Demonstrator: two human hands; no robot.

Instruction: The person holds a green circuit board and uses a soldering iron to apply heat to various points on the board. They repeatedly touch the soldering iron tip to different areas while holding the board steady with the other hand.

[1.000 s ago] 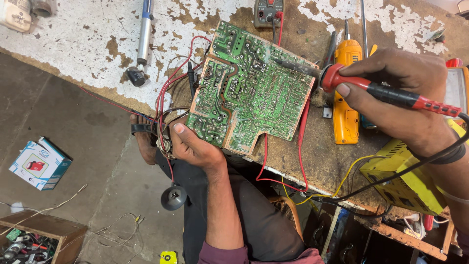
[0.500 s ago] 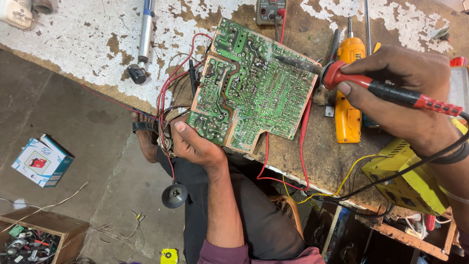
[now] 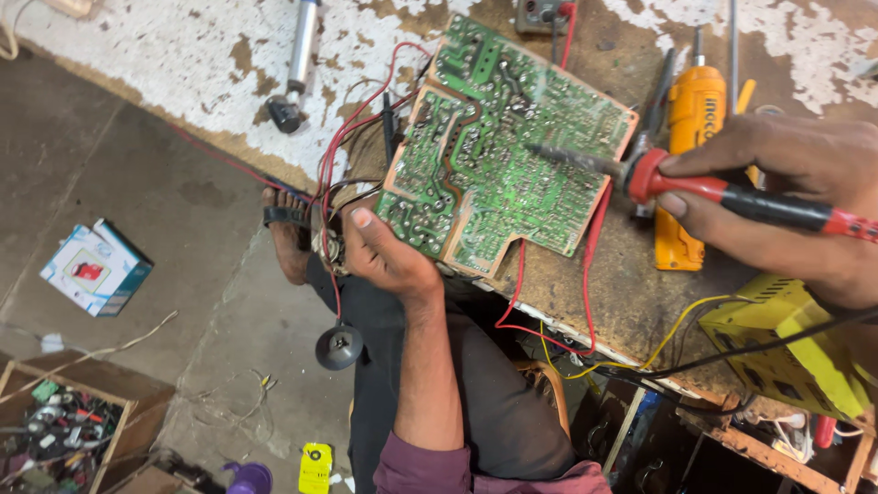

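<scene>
Left hand [image 3: 384, 256] gripping, thumb up; right hand [image 3: 786, 206] clenched.

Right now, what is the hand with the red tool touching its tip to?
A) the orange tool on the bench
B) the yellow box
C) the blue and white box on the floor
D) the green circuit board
D: the right hand holds the red-handled soldering iron with its metal tip resting on the green circuit board, which the left hand grips at its lower edge.

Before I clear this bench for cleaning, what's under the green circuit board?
Under the circuit board show the worn workbench, red wires and the left hand gripping its corner. Anything beneath its middle is covered.
</scene>
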